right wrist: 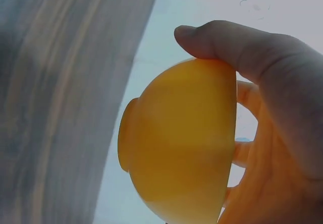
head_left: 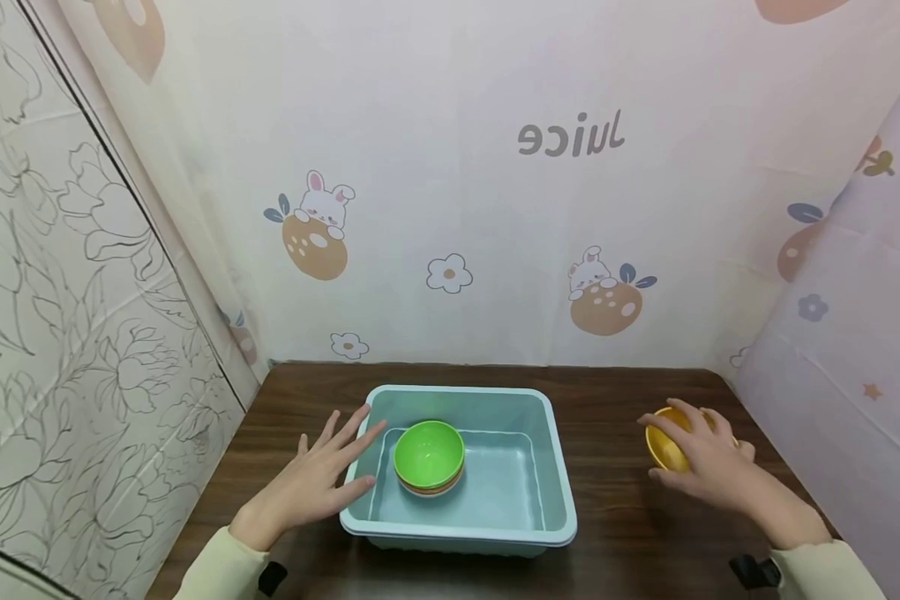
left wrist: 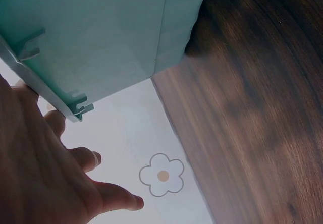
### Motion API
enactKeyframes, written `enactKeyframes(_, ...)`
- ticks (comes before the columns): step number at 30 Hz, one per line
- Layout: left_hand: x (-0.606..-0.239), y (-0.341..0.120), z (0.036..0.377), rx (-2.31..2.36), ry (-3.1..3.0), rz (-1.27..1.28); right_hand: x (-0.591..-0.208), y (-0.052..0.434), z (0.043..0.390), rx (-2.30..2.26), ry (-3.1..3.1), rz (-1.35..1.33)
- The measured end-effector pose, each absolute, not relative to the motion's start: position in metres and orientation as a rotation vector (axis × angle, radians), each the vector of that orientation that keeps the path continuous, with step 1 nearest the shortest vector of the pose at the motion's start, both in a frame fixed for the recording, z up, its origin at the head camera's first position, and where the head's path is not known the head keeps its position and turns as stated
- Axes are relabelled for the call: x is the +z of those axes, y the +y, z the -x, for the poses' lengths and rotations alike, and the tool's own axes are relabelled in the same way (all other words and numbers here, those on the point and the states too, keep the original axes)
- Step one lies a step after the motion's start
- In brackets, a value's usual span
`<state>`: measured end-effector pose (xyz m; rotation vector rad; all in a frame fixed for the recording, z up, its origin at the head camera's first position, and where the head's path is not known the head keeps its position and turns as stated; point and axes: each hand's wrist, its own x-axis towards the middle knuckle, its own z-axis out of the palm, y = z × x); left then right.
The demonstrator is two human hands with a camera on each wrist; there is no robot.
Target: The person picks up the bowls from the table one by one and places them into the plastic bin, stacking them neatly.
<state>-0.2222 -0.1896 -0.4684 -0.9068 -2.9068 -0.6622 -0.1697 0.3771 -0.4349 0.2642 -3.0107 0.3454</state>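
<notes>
My right hand (head_left: 712, 462) grips a yellow-orange bowl (right wrist: 181, 143) above the right side of the table. In the right wrist view the thumb lies at the bowl's rim, with other fingers partly hidden behind it; its foot faces left. On the left, my left hand (head_left: 307, 487) spreads its fingers over the left rim of a pale blue-green plastic basin (head_left: 498, 483). The left wrist view shows some of those fingers at the rim's edge. Inside the basin, toward its left, a green bowl (head_left: 429, 452) sits on top of stacked bowls whose rims (head_left: 432, 490) show below it.
The basin stands on a dark wood-grain table (head_left: 607, 500). Behind the table hangs a pale printed curtain (head_left: 457, 183); a similar cloth (head_left: 855, 350) borders the right side. A white flower-patterned panel (head_left: 82, 333) closes the left side.
</notes>
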Motion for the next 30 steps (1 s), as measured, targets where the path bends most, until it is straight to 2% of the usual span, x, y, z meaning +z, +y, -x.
enactKeyframes(30,-0.468,-0.190,0.222,-0.658,-2.912,0.897,-0.378,0.321,0.208,0.320,-2.949,-0.463)
